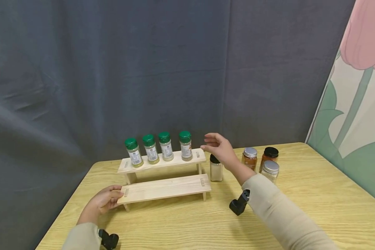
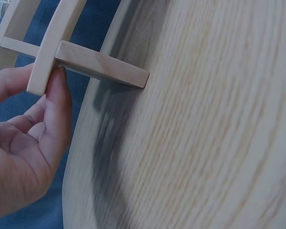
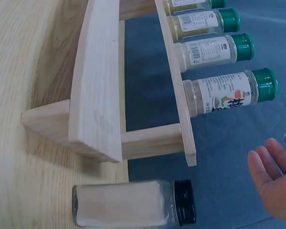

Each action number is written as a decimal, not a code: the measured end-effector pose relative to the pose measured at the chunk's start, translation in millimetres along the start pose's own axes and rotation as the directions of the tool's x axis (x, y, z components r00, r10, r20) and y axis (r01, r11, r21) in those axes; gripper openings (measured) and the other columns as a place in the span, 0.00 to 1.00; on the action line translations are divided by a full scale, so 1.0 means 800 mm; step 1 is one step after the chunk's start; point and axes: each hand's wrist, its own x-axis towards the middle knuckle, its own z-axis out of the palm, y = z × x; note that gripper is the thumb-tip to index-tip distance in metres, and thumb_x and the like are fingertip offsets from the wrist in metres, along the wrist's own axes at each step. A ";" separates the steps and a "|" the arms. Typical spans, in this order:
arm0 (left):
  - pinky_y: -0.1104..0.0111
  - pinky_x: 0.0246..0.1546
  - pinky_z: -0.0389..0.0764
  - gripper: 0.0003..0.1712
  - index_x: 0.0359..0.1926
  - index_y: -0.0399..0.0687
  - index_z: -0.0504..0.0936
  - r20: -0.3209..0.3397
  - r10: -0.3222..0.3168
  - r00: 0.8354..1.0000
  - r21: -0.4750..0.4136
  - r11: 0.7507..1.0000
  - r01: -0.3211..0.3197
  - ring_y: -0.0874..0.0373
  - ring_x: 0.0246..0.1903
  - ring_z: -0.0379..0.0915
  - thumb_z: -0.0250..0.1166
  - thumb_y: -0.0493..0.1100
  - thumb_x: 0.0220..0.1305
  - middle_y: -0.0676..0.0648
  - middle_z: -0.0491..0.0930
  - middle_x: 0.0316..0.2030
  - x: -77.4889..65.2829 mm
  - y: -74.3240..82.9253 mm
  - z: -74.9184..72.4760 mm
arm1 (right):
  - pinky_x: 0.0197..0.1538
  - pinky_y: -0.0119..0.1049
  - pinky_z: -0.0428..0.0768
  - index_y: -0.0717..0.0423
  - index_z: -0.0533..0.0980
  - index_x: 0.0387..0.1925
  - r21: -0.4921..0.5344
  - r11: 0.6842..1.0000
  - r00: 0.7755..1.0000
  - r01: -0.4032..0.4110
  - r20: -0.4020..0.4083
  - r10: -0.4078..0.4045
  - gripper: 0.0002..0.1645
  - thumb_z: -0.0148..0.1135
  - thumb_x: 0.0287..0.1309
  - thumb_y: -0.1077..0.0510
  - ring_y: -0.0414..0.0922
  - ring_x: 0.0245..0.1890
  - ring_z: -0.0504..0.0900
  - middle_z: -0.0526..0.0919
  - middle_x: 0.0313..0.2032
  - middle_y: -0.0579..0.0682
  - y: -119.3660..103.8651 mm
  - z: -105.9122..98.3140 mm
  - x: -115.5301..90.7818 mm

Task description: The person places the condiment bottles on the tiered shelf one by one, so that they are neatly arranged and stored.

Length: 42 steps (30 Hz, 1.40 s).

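Note:
A two-tier wooden rack (image 1: pixel 165 189) stands on the table. My left hand (image 1: pixel 104 200) pinches the left end of its lower board between thumb and fingers; the left wrist view shows the fingers (image 2: pixel 57 109) at the board's edge. Several green-capped spice jars (image 1: pixel 186 146) stand in a row on the upper board, with a wider gap before the rightmost one. My right hand (image 1: pixel 220 149) hovers just right of the upper board, fingers loosely bent and holding nothing. Below it, a black-capped glass jar of pale powder (image 3: pixel 121 204) stands beside the rack.
To the right stand a silver-lidded jar of orange-brown spice (image 1: pixel 249 159), a black-lidded jar of reddish contents (image 1: pixel 269 155) and another silver-lidded jar (image 1: pixel 271 170). A dark curtain (image 1: pixel 162 69) hangs behind the wooden table (image 1: pixel 300 201).

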 end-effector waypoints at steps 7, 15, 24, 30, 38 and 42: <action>0.72 0.25 0.74 0.32 0.56 0.26 0.49 0.001 -0.003 1.000 -0.016 1.000 0.003 0.61 0.25 0.74 0.55 0.31 0.54 0.47 0.73 0.27 0.001 0.002 0.001 | 0.47 0.43 0.69 0.61 0.64 0.53 0.000 1.000 1.000 0.001 -0.011 -0.001 0.28 0.60 0.50 0.57 0.52 0.47 0.68 0.69 0.49 0.60 0.005 -0.016 -0.015; 0.70 0.27 0.75 0.34 0.57 0.27 0.46 0.026 0.009 1.000 -0.027 1.000 -0.008 0.60 0.27 0.75 0.55 0.31 0.54 0.48 0.74 0.28 0.001 -0.002 -0.005 | 0.47 0.45 0.68 0.61 0.63 0.54 0.015 1.000 1.000 -0.005 0.007 0.005 0.29 0.59 0.51 0.58 0.52 0.48 0.67 0.68 0.49 0.59 0.010 -0.031 -0.034; 0.69 0.29 0.75 0.36 0.58 0.27 0.44 0.033 0.025 0.999 -0.037 0.999 -0.024 0.60 0.28 0.74 0.55 0.31 0.54 0.48 0.73 0.30 0.001 -0.001 -0.008 | 0.47 0.41 0.68 0.62 0.62 0.54 -0.036 0.999 1.000 -0.017 -0.020 0.016 0.30 0.58 0.52 0.55 0.51 0.46 0.68 0.69 0.48 0.59 0.015 -0.056 -0.057; 0.68 0.30 0.75 0.33 0.56 0.26 0.46 0.045 0.041 0.998 -0.039 0.998 -0.040 0.60 0.29 0.74 0.54 0.30 0.54 0.48 0.72 0.31 -0.002 -0.003 -0.008 | 0.42 0.30 0.71 0.60 0.63 0.54 -0.071 0.997 0.999 -0.021 -0.049 0.018 0.30 0.58 0.51 0.52 0.44 0.44 0.69 0.70 0.48 0.57 0.019 -0.072 -0.072; 0.68 0.29 0.75 0.32 0.55 0.27 0.49 0.024 0.047 0.999 -0.042 0.998 -0.046 0.59 0.28 0.75 0.55 0.31 0.53 0.48 0.73 0.30 -0.001 -0.005 -0.007 | 0.41 0.27 0.71 0.64 0.61 0.54 -0.048 0.999 0.997 -0.019 -0.078 0.016 0.30 0.57 0.53 0.55 0.36 0.42 0.69 0.69 0.47 0.56 0.026 -0.095 -0.090; 0.68 0.29 0.75 0.32 0.55 0.26 0.49 0.020 0.044 0.999 -0.051 0.998 -0.043 0.60 0.28 0.74 0.55 0.30 0.53 0.48 0.73 0.30 0.000 -0.003 -0.004 | 0.41 0.25 0.71 0.66 0.60 0.55 -0.068 0.998 0.995 -0.011 -0.102 0.004 0.30 0.56 0.53 0.55 0.33 0.41 0.70 0.71 0.43 0.47 0.028 -0.109 -0.099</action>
